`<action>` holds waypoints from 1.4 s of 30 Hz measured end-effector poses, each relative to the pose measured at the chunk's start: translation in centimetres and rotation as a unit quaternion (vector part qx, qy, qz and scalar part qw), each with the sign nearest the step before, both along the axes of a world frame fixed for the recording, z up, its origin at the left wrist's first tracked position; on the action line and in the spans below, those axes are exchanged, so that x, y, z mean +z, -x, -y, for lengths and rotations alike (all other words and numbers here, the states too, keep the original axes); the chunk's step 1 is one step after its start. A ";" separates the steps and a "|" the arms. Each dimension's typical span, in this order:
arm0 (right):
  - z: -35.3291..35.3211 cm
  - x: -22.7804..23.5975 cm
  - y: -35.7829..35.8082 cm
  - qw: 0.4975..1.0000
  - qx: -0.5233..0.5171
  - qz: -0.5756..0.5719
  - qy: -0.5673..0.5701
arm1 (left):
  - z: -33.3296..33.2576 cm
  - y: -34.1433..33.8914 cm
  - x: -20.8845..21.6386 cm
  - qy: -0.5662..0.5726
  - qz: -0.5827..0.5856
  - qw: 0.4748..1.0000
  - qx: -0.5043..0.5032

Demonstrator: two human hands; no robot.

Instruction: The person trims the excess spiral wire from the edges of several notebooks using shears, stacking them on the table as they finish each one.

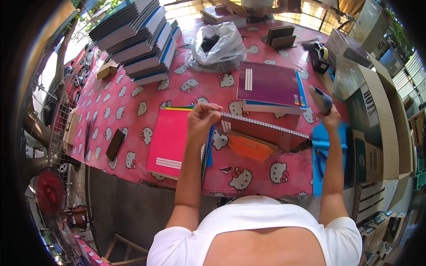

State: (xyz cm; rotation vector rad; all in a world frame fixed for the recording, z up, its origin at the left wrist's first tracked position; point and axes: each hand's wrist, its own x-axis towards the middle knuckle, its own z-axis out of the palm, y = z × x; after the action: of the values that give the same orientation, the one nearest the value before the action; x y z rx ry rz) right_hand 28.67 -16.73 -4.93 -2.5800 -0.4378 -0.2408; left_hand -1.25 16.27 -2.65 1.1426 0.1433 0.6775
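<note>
A dark red spiral notebook [266, 131] is tilted up in front of me, its coil binding along the top edge. My left hand [203, 119] pinches the left end of that binding. My right hand [331, 119] is wrapped round a grey-blue hand tool [321, 100] with a rounded, hollow-looking end; its exact kind is unclear. The tool is raised beyond the notebook's right end, apart from it. An orange piece [250, 148] and a brown strip lie under the notebook, partly hidden. Beside my left forearm lies a pink notebook [171, 137] on other colored ones.
Tall stacks of spiral notebooks [146, 48] stand at the far left. A plastic bag [217, 46] and purple notebooks [268, 85] are beyond my hands. A cardboard box [366, 119], blue sheet [318, 177] and tape dispenser [319, 60] line the right. A co-worker's arms [235, 8] reach in at the far side.
</note>
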 end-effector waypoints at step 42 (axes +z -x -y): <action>0.4 4.4 23.1 0.709 0.289 -0.547 -0.340 | 15.4 4.1 1.2 -0.450 0.022 0.884 0.123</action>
State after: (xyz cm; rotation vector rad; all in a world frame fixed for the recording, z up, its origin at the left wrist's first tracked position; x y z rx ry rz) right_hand 5.55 -17.09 -0.54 -1.3550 -0.5045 1.0938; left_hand -5.38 0.88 -1.46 2.0234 -0.0873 1.0434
